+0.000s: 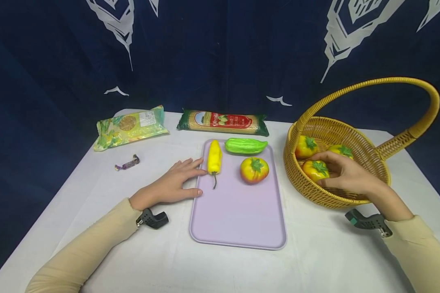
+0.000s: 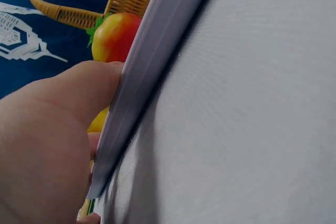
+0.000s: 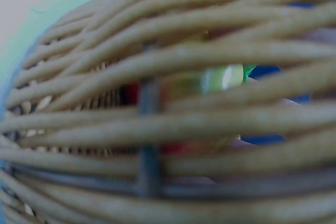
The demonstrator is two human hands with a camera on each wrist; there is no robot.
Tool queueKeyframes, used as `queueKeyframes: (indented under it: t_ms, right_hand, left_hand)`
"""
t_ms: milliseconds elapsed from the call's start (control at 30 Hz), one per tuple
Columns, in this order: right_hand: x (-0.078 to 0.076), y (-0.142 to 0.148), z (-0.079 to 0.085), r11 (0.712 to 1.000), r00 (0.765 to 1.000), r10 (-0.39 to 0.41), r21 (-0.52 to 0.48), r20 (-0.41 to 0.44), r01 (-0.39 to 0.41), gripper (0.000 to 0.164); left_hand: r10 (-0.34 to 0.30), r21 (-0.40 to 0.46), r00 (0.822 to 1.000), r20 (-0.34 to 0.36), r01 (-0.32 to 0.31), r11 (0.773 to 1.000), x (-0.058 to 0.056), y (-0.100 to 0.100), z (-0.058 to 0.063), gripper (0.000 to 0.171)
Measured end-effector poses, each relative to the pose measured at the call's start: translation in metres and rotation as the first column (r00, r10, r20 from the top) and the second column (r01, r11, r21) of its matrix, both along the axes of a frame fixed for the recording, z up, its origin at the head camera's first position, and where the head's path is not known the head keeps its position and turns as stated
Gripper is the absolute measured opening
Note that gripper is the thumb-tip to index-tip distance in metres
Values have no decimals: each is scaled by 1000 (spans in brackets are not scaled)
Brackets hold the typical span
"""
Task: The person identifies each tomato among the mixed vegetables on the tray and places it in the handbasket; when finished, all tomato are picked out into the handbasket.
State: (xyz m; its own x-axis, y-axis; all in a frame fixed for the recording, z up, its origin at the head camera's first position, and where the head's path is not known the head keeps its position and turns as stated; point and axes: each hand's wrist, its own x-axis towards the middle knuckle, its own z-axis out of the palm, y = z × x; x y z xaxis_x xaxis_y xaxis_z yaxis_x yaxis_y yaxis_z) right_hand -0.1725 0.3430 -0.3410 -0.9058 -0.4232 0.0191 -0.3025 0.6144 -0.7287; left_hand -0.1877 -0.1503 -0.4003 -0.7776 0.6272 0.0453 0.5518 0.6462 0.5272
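Inside the wicker basket [image 1: 304,191] my right hand [image 1: 346,173] holds a yellow-red toy tomato [image 1: 314,171] between thumb and fingers. Two similar tomatoes, one at the left wall [image 1: 305,147] and one behind the hand [image 1: 342,150], lie in the basket too. The right wrist view is mostly basket weave [image 3: 210,124], hiding much of the hand. My left hand [image 1: 176,183] rests with extended fingers at the left rim of a lilac tray [image 1: 238,219]. On the tray lie a yellow pepper [image 1: 214,158], a green pepper [image 1: 245,145] and another tomato [image 1: 254,170].
Behind the tray lies a pack of spaghetti [image 1: 223,122]. A green-yellow food packet [image 1: 132,127] sits at the back left, with a purple wrapped candy [image 1: 127,162] in front of it. The basket's tall handle [image 1: 381,80] arches above the right side. A dark blue curtain [image 1: 205,53] hangs behind the table.
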Motion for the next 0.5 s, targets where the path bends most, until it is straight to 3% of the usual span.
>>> queueKeyframes:
  t_ms: [500]
  right_hand:
    - [0, 0, 1, 999, 999, -41, 32, 34, 40, 62]
  left_hand:
    - [-9, 6, 1000, 1, 9, 1000, 1, 0, 1, 59]
